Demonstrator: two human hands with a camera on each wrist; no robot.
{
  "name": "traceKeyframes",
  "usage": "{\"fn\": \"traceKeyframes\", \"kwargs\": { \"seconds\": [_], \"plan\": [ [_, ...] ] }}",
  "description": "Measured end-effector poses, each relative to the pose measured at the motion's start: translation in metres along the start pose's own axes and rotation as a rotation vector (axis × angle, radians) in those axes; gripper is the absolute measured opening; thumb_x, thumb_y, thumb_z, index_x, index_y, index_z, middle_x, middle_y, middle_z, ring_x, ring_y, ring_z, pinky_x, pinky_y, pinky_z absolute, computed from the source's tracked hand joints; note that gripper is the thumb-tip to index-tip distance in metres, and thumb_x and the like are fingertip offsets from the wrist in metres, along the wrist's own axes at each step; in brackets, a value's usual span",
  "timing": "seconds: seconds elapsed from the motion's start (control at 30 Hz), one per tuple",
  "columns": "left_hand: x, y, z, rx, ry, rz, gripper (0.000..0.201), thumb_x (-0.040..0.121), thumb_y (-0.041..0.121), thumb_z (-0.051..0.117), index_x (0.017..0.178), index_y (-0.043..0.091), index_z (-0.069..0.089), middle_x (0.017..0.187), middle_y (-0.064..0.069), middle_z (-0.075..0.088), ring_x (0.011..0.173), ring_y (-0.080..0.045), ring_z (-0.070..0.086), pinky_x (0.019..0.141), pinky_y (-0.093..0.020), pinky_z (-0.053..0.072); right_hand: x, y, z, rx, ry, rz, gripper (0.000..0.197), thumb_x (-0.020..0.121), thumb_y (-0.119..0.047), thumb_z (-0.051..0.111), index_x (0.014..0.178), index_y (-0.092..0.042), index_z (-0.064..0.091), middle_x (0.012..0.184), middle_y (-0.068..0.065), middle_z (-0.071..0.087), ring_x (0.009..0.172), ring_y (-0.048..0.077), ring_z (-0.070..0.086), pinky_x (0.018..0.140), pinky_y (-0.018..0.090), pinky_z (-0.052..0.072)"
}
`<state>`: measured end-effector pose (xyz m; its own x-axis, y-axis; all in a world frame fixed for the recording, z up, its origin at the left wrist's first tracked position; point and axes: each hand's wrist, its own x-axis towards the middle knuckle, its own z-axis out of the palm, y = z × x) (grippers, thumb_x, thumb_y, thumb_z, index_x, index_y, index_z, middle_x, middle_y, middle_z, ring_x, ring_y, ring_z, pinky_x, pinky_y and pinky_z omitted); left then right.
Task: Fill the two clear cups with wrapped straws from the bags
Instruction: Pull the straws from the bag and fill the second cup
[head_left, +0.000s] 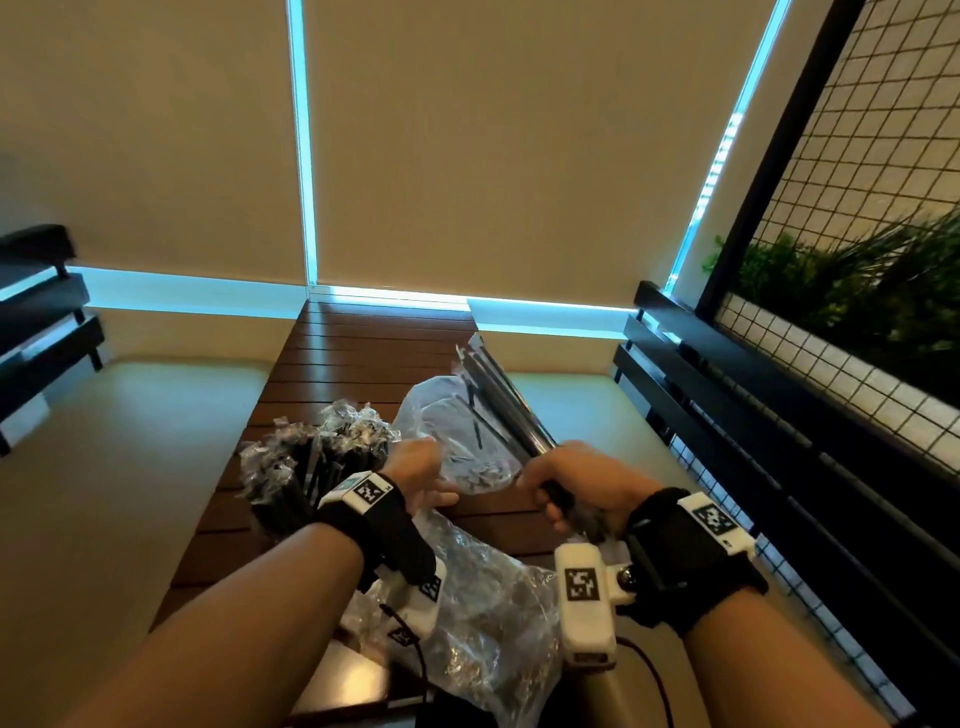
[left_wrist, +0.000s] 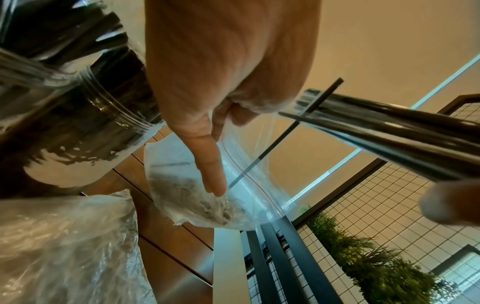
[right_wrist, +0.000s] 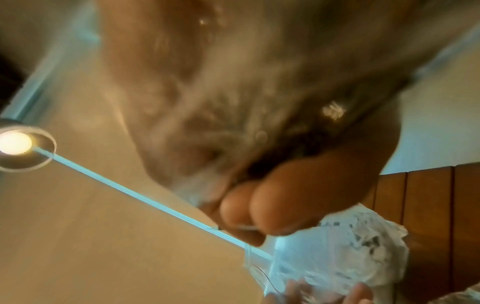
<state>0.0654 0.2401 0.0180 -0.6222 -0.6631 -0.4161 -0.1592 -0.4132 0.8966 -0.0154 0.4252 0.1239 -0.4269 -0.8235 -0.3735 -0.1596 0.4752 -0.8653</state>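
R hand (head_left: 574, 491) is fisted round a bundle of wrapped straws (head_left: 496, 387), tips angled up and away, prob. just drawn from the zip bag (head_left: 457, 431). L hand (head_left: 415, 470) pinches the bag's edge w/ one finger straight, likely to steady it. Both clear cups (head_left: 306, 467), already stuffed w/ straws, stand on the slatted table (head_left: 363, 353) just left of that hand.

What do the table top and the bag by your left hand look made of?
Table: looks like reddish-brown wood slats with a satin sheen; grooves and window glare show. Could be laminate. Bag: thin clear plastic film, glossy and wrinkled, with a red zip line; the left hand holds it.
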Motion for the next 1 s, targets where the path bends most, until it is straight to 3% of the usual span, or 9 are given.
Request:
{"fn": "traceKeyframes", "kwargs": {
  "seconds": [0.1, 0.17, 0.33, 0.47, 0.5, 0.67, 0.77, 0.87, 1.0],
  "plan": [
    [-0.016, -0.005, -0.002, 0.067, -0.006, 0.018, 0.023, 0.099, 0.001, 0.038, 0.107, 0.010, 0.057, 0.109, -0.014, 0.069, 0.093, -0.031, 0.070, 0.074, -0.041, 0.060, -0.001, -0.007, -0.001, 0.140, 0.039, -0.112, 0.024, 0.089, -0.005, 0.056, 0.066, -0.009, 0.052, 0.055, 0.005, 0.047, 0.042, 0.013, 0.044, 0.041, 0.022, 0.042],
    [-0.031, -0.013, -0.003, 0.235, -0.015, 0.020, 0.017, 0.100, 0.002, 0.042, 0.091, 0.009, 0.055, 0.089, -0.014, 0.063, 0.080, -0.030, 0.065, 0.067, -0.035, 0.060, 0.006, -0.010, 0.006, 0.152, 0.104, -0.232, 0.021, 0.087, -0.003, 0.055, 0.067, -0.007, 0.051, 0.056, 0.010, 0.045, 0.044, 0.017, 0.043, 0.044, 0.026, 0.041],
    [-0.045, -0.055, -0.016, 0.832, -0.016, -0.103, 0.034, 0.099, 0.014, 0.052, 0.126, -0.005, 0.061, 0.075, -0.001, 0.055, 0.066, -0.014, 0.058, 0.064, -0.020, 0.053, 0.040, 0.008, 0.038, 0.021, 0.284, -0.346, 0.020, 0.085, -0.001, 0.056, 0.075, -0.011, 0.043, 0.057, 0.007, 0.046, 0.039, 0.013, 0.045, 0.041, 0.021, 0.040],
    [-0.054, -0.046, -0.031, 1.136, 0.001, -0.107, 0.029, 0.094, 0.020, 0.058, 0.117, 0.003, 0.063, 0.104, -0.011, 0.070, 0.092, -0.026, 0.069, 0.069, -0.026, 0.055, 0.070, 0.036, 0.054, 0.052, 0.283, -0.314, 0.017, 0.087, -0.003, 0.056, 0.079, -0.012, 0.044, 0.062, 0.005, 0.046, 0.042, 0.011, 0.045, 0.045, 0.024, 0.043],
    [-0.065, -0.035, -0.033, 1.134, 0.018, -0.109, 0.026, 0.090, 0.020, 0.063, 0.111, 0.004, 0.065, 0.098, -0.010, 0.070, 0.091, -0.027, 0.070, 0.065, -0.026, 0.054, 0.076, 0.041, 0.056, 0.063, 0.265, -0.311, 0.016, 0.087, -0.003, 0.056, 0.081, -0.012, 0.044, 0.063, 0.007, 0.046, 0.046, 0.014, 0.046, 0.048, 0.026, 0.044],
    [-0.092, 0.009, -0.038, 1.348, 0.161, 0.190, 0.014, 0.085, 0.012, 0.058, 0.075, 0.003, 0.061, 0.083, -0.012, 0.069, 0.068, -0.022, 0.060, 0.060, -0.029, 0.054, 0.088, 0.059, 0.072, -0.008, 0.260, -0.391, 0.010, 0.087, -0.003, 0.058, 0.087, -0.005, 0.048, 0.067, 0.009, 0.050, 0.051, 0.018, 0.053, 0.052, 0.036, 0.053],
    [-0.085, 0.018, -0.039, 0.993, 0.304, 0.403, 0.026, 0.085, 0.036, 0.060, 0.084, 0.009, 0.062, 0.080, -0.006, 0.066, 0.072, -0.018, 0.063, 0.064, -0.035, 0.055, 0.091, 0.058, 0.084, -0.106, 0.299, -0.488, 0.011, 0.085, -0.007, 0.059, 0.088, -0.015, 0.053, 0.072, 0.005, 0.053, 0.058, 0.021, 0.056, 0.059, 0.041, 0.056],
    [-0.073, 0.015, -0.033, 0.358, 0.067, 0.335, 0.066, 0.076, 0.064, 0.073, 0.115, 0.014, 0.058, 0.108, -0.004, 0.069, 0.099, -0.018, 0.067, 0.083, -0.035, 0.056, 0.093, 0.057, 0.101, -0.239, 0.300, -0.626, 0.032, 0.083, -0.012, 0.057, 0.114, -0.021, 0.060, 0.095, -0.006, 0.066, 0.085, 0.012, 0.063, 0.075, 0.033, 0.053],
    [-0.053, 0.004, -0.010, -0.092, 0.179, 0.346, 0.044, 0.073, 0.043, 0.085, 0.085, 0.006, 0.064, 0.086, -0.011, 0.072, 0.087, -0.022, 0.072, 0.087, -0.043, 0.058, 0.088, 0.055, 0.118, -0.299, 0.338, -0.692, 0.036, 0.087, -0.007, 0.058, 0.123, -0.008, 0.055, 0.089, 0.002, 0.069, 0.087, 0.007, 0.054, 0.060, -0.002, 0.033]
  ]
}}
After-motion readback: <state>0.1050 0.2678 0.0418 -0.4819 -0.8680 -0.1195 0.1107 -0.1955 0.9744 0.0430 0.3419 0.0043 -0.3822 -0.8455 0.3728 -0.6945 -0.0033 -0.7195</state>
